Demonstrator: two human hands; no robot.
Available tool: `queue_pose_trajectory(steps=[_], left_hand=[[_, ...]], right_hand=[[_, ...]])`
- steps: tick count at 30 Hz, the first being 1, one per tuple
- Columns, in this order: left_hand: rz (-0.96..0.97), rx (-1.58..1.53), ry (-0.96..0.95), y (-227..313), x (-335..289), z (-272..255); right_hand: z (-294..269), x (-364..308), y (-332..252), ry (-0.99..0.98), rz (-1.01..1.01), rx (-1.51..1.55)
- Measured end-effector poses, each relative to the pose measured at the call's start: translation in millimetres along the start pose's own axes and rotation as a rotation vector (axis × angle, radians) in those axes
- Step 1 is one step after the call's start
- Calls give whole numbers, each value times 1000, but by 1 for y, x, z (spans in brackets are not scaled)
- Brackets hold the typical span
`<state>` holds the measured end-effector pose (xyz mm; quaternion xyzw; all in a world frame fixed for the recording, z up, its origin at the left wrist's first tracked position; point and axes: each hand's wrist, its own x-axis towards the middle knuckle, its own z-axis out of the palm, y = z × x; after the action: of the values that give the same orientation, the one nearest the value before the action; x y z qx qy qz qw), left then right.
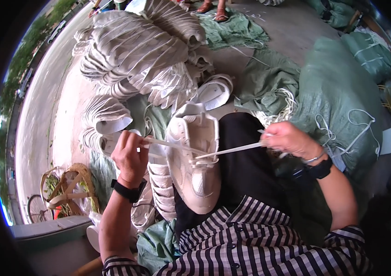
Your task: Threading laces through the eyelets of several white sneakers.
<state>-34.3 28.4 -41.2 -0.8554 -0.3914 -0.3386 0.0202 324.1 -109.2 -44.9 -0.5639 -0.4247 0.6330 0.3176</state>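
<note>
A cream-white shoe upper [194,177] lies on my lap with its toe toward me. A flat white shoelace [239,148] runs through its lower eyelets, and both ends are stretched outward. On the left of the shoe, my left hand [130,154] is closed on one end of the lace. My right hand [287,140], out to the right over my dark trouser leg, is closed on the other end. The lace looks taut on both sides. Just left of the shoe, a stack of nested white shoe uppers [161,184] stands close by.
Large bundles of white shoe uppers [135,50] are piled ahead. Full green woven sacks [338,101] stand at right, with a coil of white laces [280,103] beside them. A straw basket [78,184] sits at left. Another person's sandalled feet [220,14] show at the top.
</note>
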Motion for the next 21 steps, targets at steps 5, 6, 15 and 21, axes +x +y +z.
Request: queue_pose_trajectory(steps=[5,6,15,21], left_hand=[[15,-21,47,-1,-18,11],[-11,-35,69,0,-20,13],[-84,-115,52,5,-24,9],[-89,-155,34,15,-18,12]], right_hand=[[-21,-9,17,-60,44,52],[-21,-8,19,-48,26,68],[3,8,12,244,-124,-226],[60,4,-7,252,-942,-952]])
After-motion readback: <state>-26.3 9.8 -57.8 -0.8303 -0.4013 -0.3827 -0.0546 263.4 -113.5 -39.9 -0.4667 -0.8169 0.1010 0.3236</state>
